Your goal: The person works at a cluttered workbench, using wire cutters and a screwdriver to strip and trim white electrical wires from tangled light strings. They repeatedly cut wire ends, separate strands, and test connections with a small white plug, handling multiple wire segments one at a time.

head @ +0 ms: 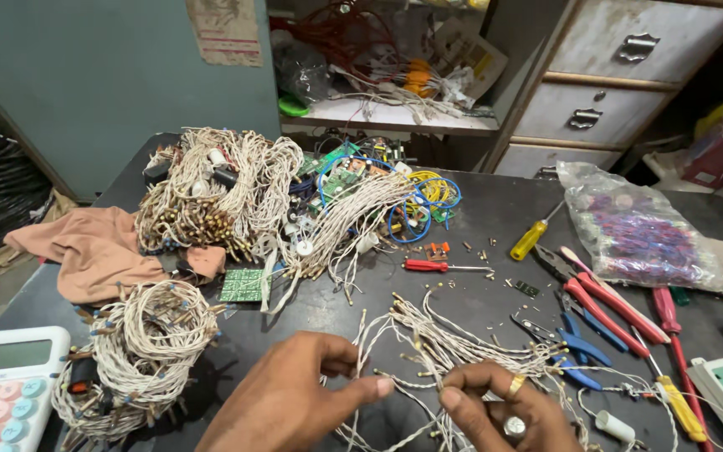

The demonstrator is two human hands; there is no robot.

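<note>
A dark desk [495,209] carries a big heap of twisted cream wires [211,188] near its far left corner, over a tan cloth [85,247]. A coiled wire bundle [148,351] sits at the near left edge beside a calculator [2,385]. A plastic bag [638,230] lies at the right edge, with red pliers [600,301] and blue cutters [571,343] just inside it. At the near edge the left hand [290,406] and right hand [504,410] each pinch strands of a loose wire bunch [445,339] between thumb and fingertips. A small red screwdriver [437,266] lies mid-desk.
</note>
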